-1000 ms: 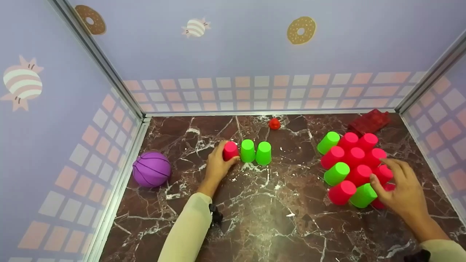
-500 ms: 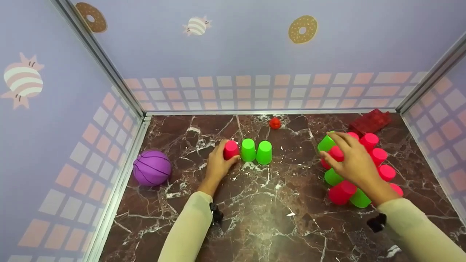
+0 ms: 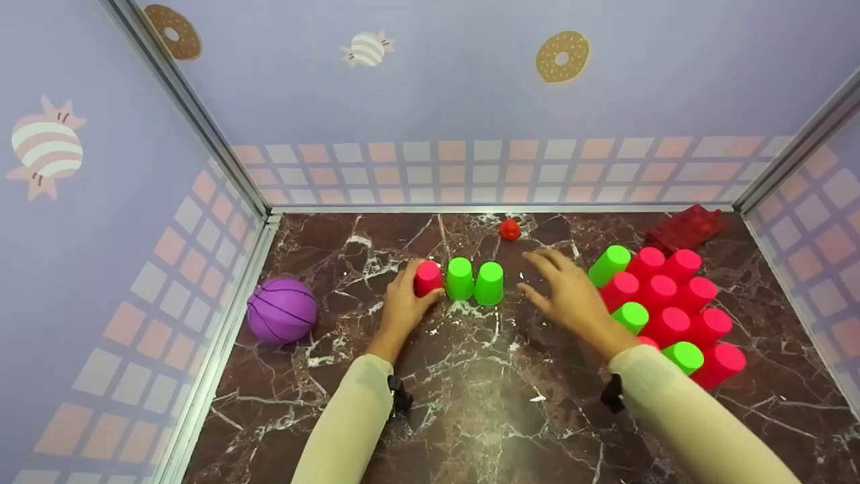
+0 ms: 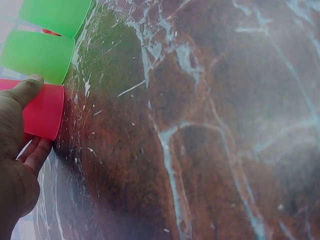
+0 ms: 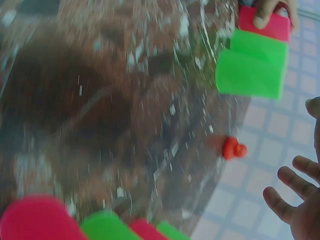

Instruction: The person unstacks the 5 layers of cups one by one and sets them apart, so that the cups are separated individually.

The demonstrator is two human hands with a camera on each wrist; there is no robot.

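Observation:
At the left end of a short row, my left hand [image 3: 402, 306] grips an upside-down pink cup [image 3: 428, 279] between thumb and fingers; the left wrist view shows the thumb [image 4: 31, 89] across its side. Two upside-down green cups, a nearer-left one [image 3: 460, 279] and a right one [image 3: 489, 284], stand beside it. My right hand [image 3: 568, 292] is to the right of that row, apart from it, fingers spread and holding nothing. Behind my right forearm, pink cups [image 3: 657, 292] and green cups [image 3: 610, 264] stand upside down in a cluster, some partly hidden by the sleeve.
A purple ball [image 3: 282, 311] lies at the left by the side wall. Near the back wall sits a small red toy [image 3: 510, 229]. A dark red translucent object [image 3: 685, 227] lies in the back right corner. Walls enclose the marbled surface [image 3: 484, 417] on three sides.
My right hand has swept from the cluster's right side leftward across it, to just right of the row. The right front cups now show. My left hand has stayed on the pink cup.

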